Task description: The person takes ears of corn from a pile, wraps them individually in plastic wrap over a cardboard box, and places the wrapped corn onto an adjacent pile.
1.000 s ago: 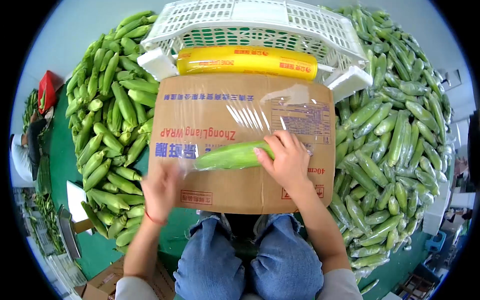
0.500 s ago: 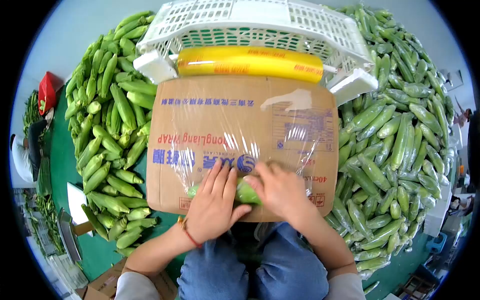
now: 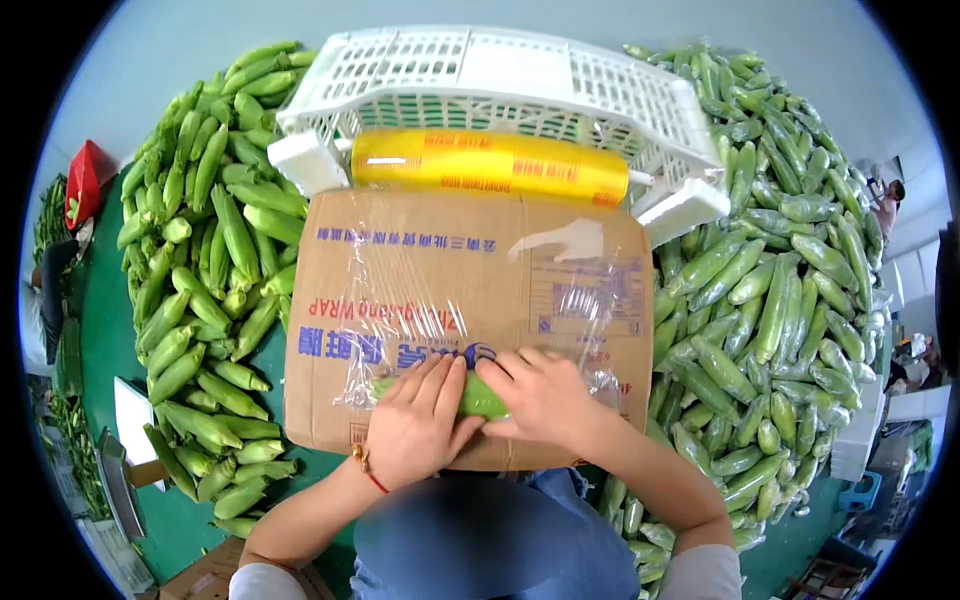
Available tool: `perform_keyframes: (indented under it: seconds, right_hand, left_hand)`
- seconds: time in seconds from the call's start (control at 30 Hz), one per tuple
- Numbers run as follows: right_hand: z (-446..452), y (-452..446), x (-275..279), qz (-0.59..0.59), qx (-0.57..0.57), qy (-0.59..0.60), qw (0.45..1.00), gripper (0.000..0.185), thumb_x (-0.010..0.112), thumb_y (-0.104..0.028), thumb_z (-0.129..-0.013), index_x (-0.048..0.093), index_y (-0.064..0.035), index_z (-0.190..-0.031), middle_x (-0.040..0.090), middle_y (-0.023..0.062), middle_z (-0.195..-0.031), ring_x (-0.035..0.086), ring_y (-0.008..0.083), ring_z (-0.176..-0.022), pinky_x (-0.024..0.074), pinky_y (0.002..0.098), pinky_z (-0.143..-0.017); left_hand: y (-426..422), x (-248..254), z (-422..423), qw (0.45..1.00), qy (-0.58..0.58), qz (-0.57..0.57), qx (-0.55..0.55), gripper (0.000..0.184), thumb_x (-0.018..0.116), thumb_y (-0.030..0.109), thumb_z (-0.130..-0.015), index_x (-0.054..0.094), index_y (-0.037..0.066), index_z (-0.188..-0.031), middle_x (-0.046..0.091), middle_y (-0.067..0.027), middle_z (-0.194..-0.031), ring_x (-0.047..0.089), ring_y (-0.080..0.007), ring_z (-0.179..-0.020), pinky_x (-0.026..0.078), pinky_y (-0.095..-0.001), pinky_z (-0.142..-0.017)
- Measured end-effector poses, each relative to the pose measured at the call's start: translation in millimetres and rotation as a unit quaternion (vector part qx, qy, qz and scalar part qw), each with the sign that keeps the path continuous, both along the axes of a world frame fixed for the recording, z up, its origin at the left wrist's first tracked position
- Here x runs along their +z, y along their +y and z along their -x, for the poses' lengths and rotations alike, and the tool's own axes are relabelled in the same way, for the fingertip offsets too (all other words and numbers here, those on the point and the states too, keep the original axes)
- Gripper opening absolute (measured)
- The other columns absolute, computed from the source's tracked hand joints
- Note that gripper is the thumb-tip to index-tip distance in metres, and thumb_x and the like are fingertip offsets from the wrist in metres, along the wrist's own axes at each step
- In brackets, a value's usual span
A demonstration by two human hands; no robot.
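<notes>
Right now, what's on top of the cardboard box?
Clear film and a green ear of corn, with the left hand and right hand on it. They hide much of the corn; its underside cannot be seen.

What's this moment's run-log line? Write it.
left hand: on corn ear; right hand: on corn ear; film: spread over carton; yellow roll: beyond carton

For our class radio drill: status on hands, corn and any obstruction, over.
Left hand, right hand both on corn. Corn over film on box, partly hidden by hands. Nothing visibly in the way.
</notes>
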State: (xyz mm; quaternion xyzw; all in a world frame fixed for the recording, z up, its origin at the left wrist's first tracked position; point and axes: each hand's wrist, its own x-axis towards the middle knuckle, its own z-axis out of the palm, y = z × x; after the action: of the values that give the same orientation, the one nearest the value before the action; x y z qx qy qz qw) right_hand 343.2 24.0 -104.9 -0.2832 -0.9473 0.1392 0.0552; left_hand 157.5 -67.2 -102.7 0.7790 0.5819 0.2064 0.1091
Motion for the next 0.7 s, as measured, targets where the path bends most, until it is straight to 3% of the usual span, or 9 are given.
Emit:
perform_keyframes:
  seconds: [0.03, 0.17, 0.2, 0.27, 0.3, 0.33, 0.47, 0.63, 0.7]
  right_hand:
    - [-1.5, -8.5, 0.5, 0.064, 0.003, -0.015, 0.998, 0.063, 0.078, -0.041, -0.063, 0.058, -0.0075, -0.113, 0.058, 0.0075, -0.105, 0.056, 0.0257, -0.096, 0.0463, 0.0374, -0.082]
    - [6.4, 5.4, -2.9, -0.1, -0.043, 0.112, 0.988, 0.062, 0.076, -0.038, -0.07, 0.057, -0.006, -0.12, 0.057, 0.0108, -0.116, 0.054, 0.0278, -0.104, 0.044, 0.0436, -0.091]
    - [10.4, 13.5, -5.7, -0.132, -0.005, 0.111, 0.985, 0.063, 0.075, -0.039, -0.07, 0.055, -0.0064, -0.121, 0.057, 0.0096, -0.116, 0.054, 0.0271, -0.105, 0.0437, 0.0443, -0.09]
    - [15.0, 36.0, -14.1, -0.21, 0.028, 0.076, 0.974, 0.071, 0.076, -0.041, -0.07, 0.052, -0.008, -0.127, 0.056, 0.0088, -0.115, 0.053, 0.0271, -0.106, 0.043, 0.0462, -0.09]
    - [18.1, 49.3, -18.0, -0.176, 0.018, 0.066, 0.982, 0.075, 0.078, -0.042, -0.069, 0.05, -0.0083, -0.129, 0.056, 0.0086, -0.111, 0.053, 0.0263, -0.106, 0.0429, 0.0459, -0.09]
    - [27.2, 62.4, -22.9, -0.124, -0.009, -0.006, 0.992, 0.073, 0.08, -0.044, -0.065, 0.053, -0.0089, -0.123, 0.056, 0.0078, -0.107, 0.054, 0.0259, -0.105, 0.0433, 0.0455, -0.088]
    - [38.9, 74.7, -13.4, -0.07, 0.007, 0.021, 0.997, 0.056, 0.079, -0.048, -0.061, 0.061, -0.0048, -0.091, 0.064, 0.0102, -0.08, 0.065, 0.0288, -0.076, 0.0525, 0.0394, -0.066]
    - [7.1, 17.3, -6.1, 0.012, 0.075, -0.007, 0.997, 0.055, 0.072, -0.05, -0.066, 0.06, -0.0029, -0.093, 0.065, 0.0146, -0.078, 0.066, 0.0342, -0.074, 0.0531, 0.045, -0.063]
    - [-12.6, -20.2, 28.4, 0.135, 0.046, -0.087, 0.986, 0.057, 0.07, -0.052, -0.067, 0.061, -0.0023, -0.093, 0.065, 0.016, -0.076, 0.065, 0.0365, -0.072, 0.0529, 0.0447, -0.064]
  left_hand:
    - [-1.4, -2.4, 1.0, 1.0, 0.002, -0.001, -0.01, 0.057, 0.066, 0.024, -0.081, 0.051, -0.008, -0.126, 0.055, -0.0255, -0.125, 0.054, -0.036, -0.118, 0.042, -0.0454, -0.102]
    - [56.1, -21.2, 20.7, 1.0, -0.02, 0.011, -0.007, 0.058, 0.06, 0.021, -0.086, 0.043, -0.008, -0.134, 0.046, -0.0264, -0.137, 0.044, -0.0417, -0.129, 0.035, -0.0454, -0.109]
    - [85.2, -9.6, 27.3, 0.989, -0.089, 0.111, 0.034, 0.059, 0.059, 0.016, -0.087, 0.039, -0.008, -0.137, 0.045, -0.0287, -0.138, 0.039, -0.0442, -0.131, 0.034, -0.0423, -0.111]
    - [146.4, -16.1, 41.8, 0.995, 0.024, 0.09, -0.034, 0.073, 0.063, 0.015, -0.084, 0.026, -0.01, -0.142, 0.032, -0.0308, -0.146, 0.03, -0.0412, -0.138, 0.029, -0.0391, -0.114]
    - [168.1, -18.7, 45.8, 0.983, 0.06, 0.164, -0.061, 0.077, 0.065, 0.016, -0.081, 0.025, -0.011, -0.142, 0.025, -0.0302, -0.15, 0.026, -0.0396, -0.14, 0.026, -0.0396, -0.115]
    - [184.4, -29.6, 47.3, 0.975, 0.113, 0.169, -0.091, 0.078, 0.065, 0.014, -0.079, 0.026, -0.011, -0.141, 0.024, -0.0313, -0.149, 0.025, -0.0407, -0.14, 0.026, -0.0408, -0.115]
    - [198.9, -35.0, 40.9, 0.941, 0.287, 0.154, -0.095, 0.079, 0.066, 0.019, -0.078, 0.03, -0.01, -0.142, 0.025, -0.0295, -0.15, 0.025, -0.0383, -0.141, 0.028, -0.0425, -0.114]
    - [184.0, -34.7, 39.8, 0.958, 0.207, 0.184, -0.077, 0.096, 0.078, 0.035, -0.069, 0.032, -0.009, -0.141, 0.028, -0.0282, -0.149, 0.026, -0.0375, -0.141, 0.029, -0.0408, -0.113]
    - [184.0, -33.8, 40.5, 0.967, 0.169, 0.176, -0.078, 0.096, 0.079, 0.035, -0.068, 0.034, -0.009, -0.14, 0.03, -0.0283, -0.149, 0.029, -0.0382, -0.139, 0.03, -0.0403, -0.113]
